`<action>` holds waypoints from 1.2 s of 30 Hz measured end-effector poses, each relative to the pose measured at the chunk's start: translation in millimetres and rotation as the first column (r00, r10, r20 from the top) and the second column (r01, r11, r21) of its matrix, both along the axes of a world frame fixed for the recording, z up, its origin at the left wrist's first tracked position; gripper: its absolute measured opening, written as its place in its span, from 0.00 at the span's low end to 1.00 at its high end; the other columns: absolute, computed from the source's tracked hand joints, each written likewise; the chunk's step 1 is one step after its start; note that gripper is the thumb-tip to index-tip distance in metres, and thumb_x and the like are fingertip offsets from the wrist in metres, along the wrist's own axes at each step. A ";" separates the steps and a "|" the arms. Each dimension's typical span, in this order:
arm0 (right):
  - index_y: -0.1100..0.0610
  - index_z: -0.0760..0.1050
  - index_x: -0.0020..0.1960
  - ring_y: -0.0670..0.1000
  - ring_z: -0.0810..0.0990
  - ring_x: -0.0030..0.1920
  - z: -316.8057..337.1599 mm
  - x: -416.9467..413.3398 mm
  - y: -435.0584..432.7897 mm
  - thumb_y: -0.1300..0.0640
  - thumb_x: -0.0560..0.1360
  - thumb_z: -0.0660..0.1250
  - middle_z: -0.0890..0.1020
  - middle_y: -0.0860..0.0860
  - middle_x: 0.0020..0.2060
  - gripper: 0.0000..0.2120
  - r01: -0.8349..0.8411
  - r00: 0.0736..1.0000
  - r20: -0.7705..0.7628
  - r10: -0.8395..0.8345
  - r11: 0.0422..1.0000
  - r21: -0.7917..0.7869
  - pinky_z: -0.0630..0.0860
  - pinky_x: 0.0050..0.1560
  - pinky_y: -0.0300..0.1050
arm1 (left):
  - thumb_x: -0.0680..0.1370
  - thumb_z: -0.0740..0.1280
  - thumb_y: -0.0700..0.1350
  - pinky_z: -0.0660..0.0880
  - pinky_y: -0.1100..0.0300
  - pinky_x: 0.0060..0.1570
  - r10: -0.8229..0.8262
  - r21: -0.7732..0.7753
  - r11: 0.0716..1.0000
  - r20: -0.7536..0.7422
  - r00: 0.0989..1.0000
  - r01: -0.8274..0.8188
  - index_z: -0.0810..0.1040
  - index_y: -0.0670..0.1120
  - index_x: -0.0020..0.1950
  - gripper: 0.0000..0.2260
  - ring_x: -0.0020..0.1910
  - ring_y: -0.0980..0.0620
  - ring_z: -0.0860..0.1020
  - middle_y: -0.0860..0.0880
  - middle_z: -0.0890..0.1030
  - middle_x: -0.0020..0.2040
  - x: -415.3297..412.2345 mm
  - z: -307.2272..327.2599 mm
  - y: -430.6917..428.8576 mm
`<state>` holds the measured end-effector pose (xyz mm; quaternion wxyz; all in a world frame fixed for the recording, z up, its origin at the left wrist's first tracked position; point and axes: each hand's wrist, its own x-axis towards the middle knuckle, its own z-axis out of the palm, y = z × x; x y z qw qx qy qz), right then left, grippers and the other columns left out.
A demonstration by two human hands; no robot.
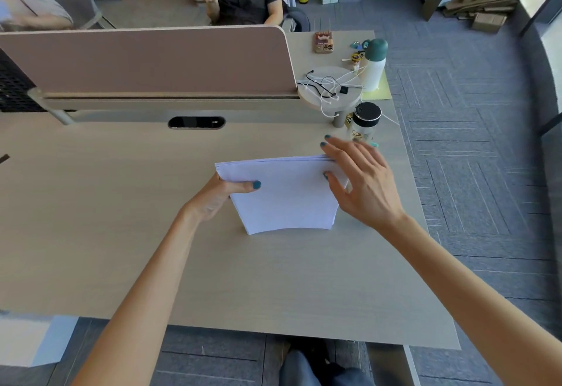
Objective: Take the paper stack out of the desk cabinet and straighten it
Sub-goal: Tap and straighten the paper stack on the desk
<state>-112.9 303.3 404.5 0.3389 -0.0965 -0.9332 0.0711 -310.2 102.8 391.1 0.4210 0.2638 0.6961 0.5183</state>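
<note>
The white paper stack [282, 194] stands on edge on the pale wooden desk [121, 233]. The left hand [217, 197] pinches its left side, thumb in front. The right hand [362, 178], fingers spread loosely, touches its upper right corner.

White bottle [374, 70]; jar [364, 124]; phone [323, 42]

This is an open-plan office. A partition screen [146, 60] splits the shared desk [273, 279]. Beyond the screen, grey carpet tiles [456, 96] cover the floor.
</note>
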 end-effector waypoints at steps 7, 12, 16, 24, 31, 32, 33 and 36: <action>0.55 0.71 0.64 0.47 0.79 0.56 2.1 1.1 6.0 0.55 0.72 0.69 0.81 0.47 0.57 0.21 -0.019 0.999 0.022 0.028 0.943 -0.331 0.74 0.53 0.42 | 0.70 0.71 0.43 0.74 0.53 0.58 -0.016 0.004 1.000 0.004 1.000 0.016 0.78 0.46 0.63 0.21 0.60 0.49 0.80 0.46 0.82 0.62 2.4 2.2 -3.4; 0.53 0.75 0.59 0.48 0.82 0.51 -18.8 -6.1 28.2 0.58 0.64 0.77 0.83 0.50 0.52 0.25 0.007 0.959 0.124 0.256 0.416 -0.909 0.78 0.55 0.51 | 0.69 0.71 0.41 0.73 0.58 0.55 -0.043 0.000 0.999 -0.004 0.999 0.043 0.79 0.46 0.62 0.21 0.57 0.55 0.81 0.50 0.83 0.59 1.8 5.2 -3.3; 0.53 0.79 0.58 0.53 0.81 0.60 -25.2 -13.7 36.1 0.55 0.63 0.77 0.84 0.53 0.57 0.24 0.083 0.879 0.194 0.435 0.261 -0.962 0.73 0.66 0.58 | 0.69 0.72 0.40 0.75 0.63 0.55 -0.072 0.015 0.997 -0.018 0.997 0.073 0.77 0.47 0.65 0.24 0.60 0.55 0.80 0.50 0.82 0.62 -4.7 9.2 -4.6; 0.55 0.73 0.60 0.30 0.79 0.38 -30.2 -29.7 30.1 0.68 0.74 0.67 0.80 0.43 0.44 0.16 0.065 0.884 0.165 0.437 0.235 -0.970 0.74 0.39 0.25 | 0.74 0.71 0.39 0.76 0.67 0.48 -0.002 0.058 0.998 -0.001 1.000 0.002 0.80 0.47 0.60 0.14 0.54 0.57 0.82 0.54 0.85 0.54 2.9 6.0 10.6; 0.54 0.77 0.59 0.52 0.81 0.56 -31.3 -65.5 27.8 0.64 0.73 0.70 0.81 0.57 0.59 0.15 0.063 0.885 0.089 0.457 0.072 -0.995 0.78 0.60 0.50 | 0.75 0.71 0.42 0.77 0.52 0.58 0.045 -0.016 0.999 0.077 0.996 -0.043 0.77 0.50 0.64 0.18 0.60 0.53 0.81 0.51 0.83 0.61 -36.3 7.1 8.5; 0.56 0.77 0.60 0.52 0.81 0.56 -33.0 -72.6 26.2 0.64 0.73 0.70 0.81 0.58 0.59 0.16 0.074 0.877 0.089 0.472 0.051 -0.996 0.78 0.60 0.50 | 0.74 0.72 0.45 0.76 0.49 0.60 0.036 -0.042 0.999 0.105 0.994 -0.032 0.77 0.51 0.64 0.19 0.61 0.51 0.81 0.51 0.82 0.62 -45.2 6.0 6.7; 0.57 0.76 0.61 0.52 0.81 0.56 -36.9 -79.7 25.4 0.64 0.73 0.70 0.81 0.57 0.59 0.17 0.089 0.869 0.094 0.485 0.035 -0.995 0.78 0.61 0.50 | 0.72 0.74 0.47 0.75 0.47 0.61 0.028 -0.060 0.998 0.143 0.989 -0.020 0.78 0.51 0.64 0.21 0.61 0.51 0.81 0.50 0.82 0.62 -54.2 3.9 5.0; 0.54 0.77 0.60 0.48 0.82 0.54 -51.5 -99.0 21.0 0.64 0.72 0.71 0.83 0.51 0.54 0.17 0.136 0.862 0.108 0.496 -0.022 -0.990 0.79 0.57 0.46 | 0.70 0.75 0.48 0.79 0.52 0.56 0.010 -0.073 0.997 0.271 0.962 0.010 0.81 0.51 0.60 0.19 0.58 0.51 0.82 0.51 0.84 0.59 -76.2 -6.8 5.0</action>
